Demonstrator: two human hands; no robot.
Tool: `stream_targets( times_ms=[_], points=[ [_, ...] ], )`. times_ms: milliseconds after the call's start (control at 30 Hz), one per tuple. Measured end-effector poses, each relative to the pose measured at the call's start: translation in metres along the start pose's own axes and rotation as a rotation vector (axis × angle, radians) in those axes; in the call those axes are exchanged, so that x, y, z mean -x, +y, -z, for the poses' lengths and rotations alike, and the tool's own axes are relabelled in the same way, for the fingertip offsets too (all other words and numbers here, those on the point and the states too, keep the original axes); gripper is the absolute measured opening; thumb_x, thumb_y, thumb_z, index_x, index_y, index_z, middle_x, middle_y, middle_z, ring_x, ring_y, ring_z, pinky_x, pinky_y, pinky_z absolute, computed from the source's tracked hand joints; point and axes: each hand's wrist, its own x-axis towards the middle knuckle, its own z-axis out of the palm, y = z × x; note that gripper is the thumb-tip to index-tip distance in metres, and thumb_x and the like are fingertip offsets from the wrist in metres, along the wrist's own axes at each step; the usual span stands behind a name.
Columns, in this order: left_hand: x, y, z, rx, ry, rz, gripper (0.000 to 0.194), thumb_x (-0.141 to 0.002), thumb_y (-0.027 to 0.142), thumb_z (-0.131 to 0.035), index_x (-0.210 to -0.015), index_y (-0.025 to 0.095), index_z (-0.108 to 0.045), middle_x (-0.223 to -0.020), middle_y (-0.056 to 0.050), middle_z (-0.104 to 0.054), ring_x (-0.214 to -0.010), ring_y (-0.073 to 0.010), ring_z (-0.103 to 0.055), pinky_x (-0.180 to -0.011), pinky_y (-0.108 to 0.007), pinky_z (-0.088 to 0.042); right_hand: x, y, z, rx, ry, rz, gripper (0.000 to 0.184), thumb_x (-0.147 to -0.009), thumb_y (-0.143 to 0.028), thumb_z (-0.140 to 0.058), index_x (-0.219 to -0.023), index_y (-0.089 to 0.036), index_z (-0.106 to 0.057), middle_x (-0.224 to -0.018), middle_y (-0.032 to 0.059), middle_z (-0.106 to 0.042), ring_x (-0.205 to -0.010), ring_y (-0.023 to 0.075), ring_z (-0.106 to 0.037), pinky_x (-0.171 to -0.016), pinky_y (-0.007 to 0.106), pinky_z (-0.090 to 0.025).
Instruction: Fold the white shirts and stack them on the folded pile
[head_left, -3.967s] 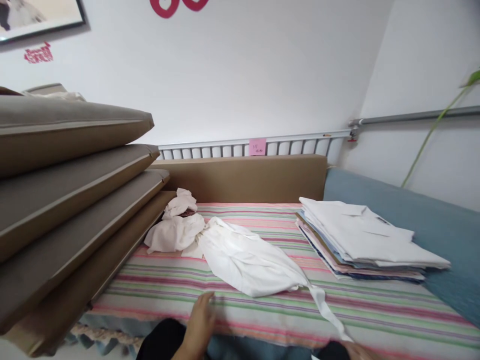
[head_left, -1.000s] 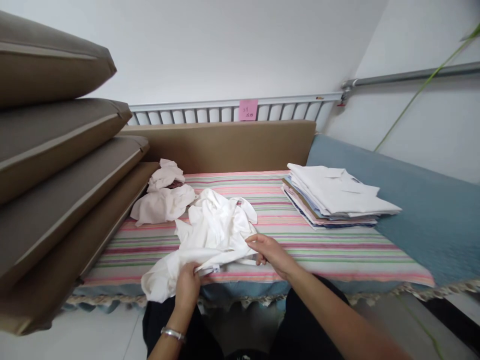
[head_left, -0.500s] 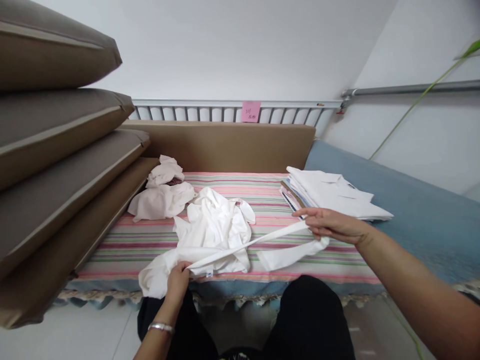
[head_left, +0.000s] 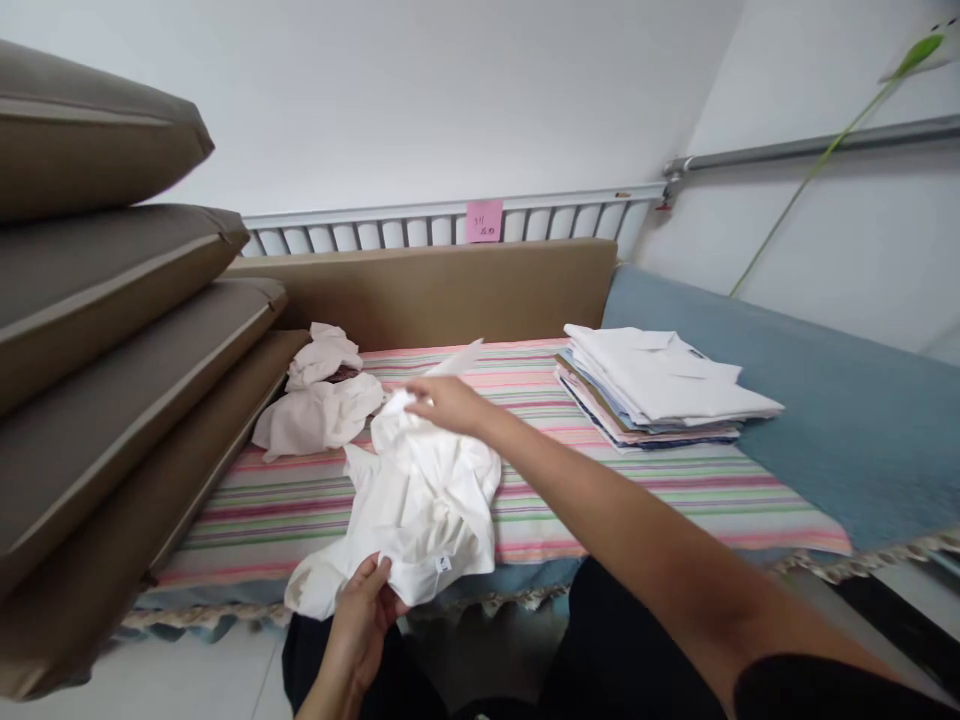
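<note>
A rumpled white shirt [head_left: 420, 500] lies on the striped cloth in front of me, a small label showing at its near edge. My left hand [head_left: 364, 610] pinches that near edge beside the label, thumb on top. Over the far part of the shirt, my right hand [head_left: 446, 405] is closed on its long white strip. The strip's loose end sticks out beyond my fingers, slightly blurred. To the right sits a stack of folded clothes [head_left: 660, 380], with a white shirt on top. Off-white crumpled garments [head_left: 319, 410] lie to the left.
Brown-grey cushions [head_left: 127, 330] are piled high at the left. A long brown cushion [head_left: 442, 290] stands against the white radiator [head_left: 360, 235], which bears a pink note [head_left: 484, 220]. The striped cloth [head_left: 540, 530] covers a blue sofa seat [head_left: 862, 400]. A green plant stem [head_left: 825, 160] crosses the right wall.
My right hand has swung from the right, near the folded stack, to the left over the shirt, carrying the strip along. My left hand still grips the near edge, slightly lower.
</note>
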Motion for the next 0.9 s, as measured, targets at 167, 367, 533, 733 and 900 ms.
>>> stream_targets(
  times_ms=[167,367,533,733,900],
  points=[
    [0.004,0.007,-0.003,0.042,0.041,-0.023,0.026,-0.065,0.026,-0.073,-0.082,0.017,-0.055,-0.073,0.0,-0.063,-0.06,-0.0121,-0.06,-0.052,-0.023,-0.05,0.125,0.036,-0.073,0.265,-0.143,-0.444,0.024,-0.081,-0.036,-0.052,-0.094,-0.019,-0.064,-0.088,0.0074,-0.069,-0.085,0.0226,-0.062,-0.069,0.029,-0.042],
    [0.008,0.002,-0.017,0.151,0.024,-0.027,0.024,-0.066,0.022,-0.073,-0.081,0.017,-0.055,-0.079,-0.001,-0.064,-0.067,-0.0126,-0.061,-0.058,-0.024,-0.052,0.205,0.062,-0.137,0.06,0.012,-0.757,0.037,-0.076,-0.036,-0.056,-0.108,-0.018,-0.05,-0.075,0.0038,-0.066,-0.072,0.0205,-0.063,-0.061,0.027,-0.04],
    [0.017,0.008,-0.023,0.229,-0.021,-0.06,0.022,-0.067,0.022,-0.072,-0.082,0.017,-0.057,-0.085,-0.003,-0.065,-0.073,-0.0145,-0.063,-0.067,-0.028,-0.053,0.192,0.085,-0.144,-0.449,0.131,-0.978,0.019,-0.078,-0.015,-0.04,-0.092,-0.018,-0.052,-0.061,-0.002,-0.059,-0.056,0.0144,-0.061,-0.057,0.025,-0.044],
    [0.027,0.009,-0.024,0.264,-0.013,-0.034,0.02,-0.069,0.021,-0.071,-0.085,0.019,-0.059,-0.096,-0.004,-0.065,-0.083,-0.0162,-0.063,-0.068,-0.028,-0.053,0.207,0.077,-0.134,-0.385,0.218,-0.816,0.021,-0.078,-0.04,-0.049,-0.085,-0.02,-0.053,-0.064,0.0,-0.061,-0.062,0.0176,-0.062,-0.062,0.029,-0.046],
    [0.043,0.002,-0.047,0.279,-0.078,-0.002,0.014,-0.072,0.02,-0.068,-0.081,0.019,-0.058,-0.095,-0.002,-0.065,-0.088,-0.0156,-0.061,-0.074,-0.03,-0.052,0.216,0.069,-0.163,-0.295,0.237,-0.83,0.044,-0.068,-0.043,-0.059,-0.104,-0.018,-0.051,-0.09,0.0081,-0.067,-0.084,0.0242,-0.063,-0.073,0.033,-0.046]
  ],
)
